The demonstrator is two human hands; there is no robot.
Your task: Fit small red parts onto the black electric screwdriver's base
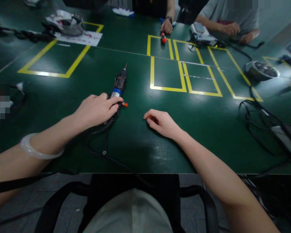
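Pale clothing (128,215); black, blue-banded screwdriver (120,81)

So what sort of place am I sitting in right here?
Likely a workshop or assembly area: your left hand is on what looks like a power screwdriver, and yellow tape marks out zones on the green table.

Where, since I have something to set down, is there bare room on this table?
Between the screwdriver and the yellow tape, and between that tape and the right hand. Crowded: the right side, with cables and a bowl.
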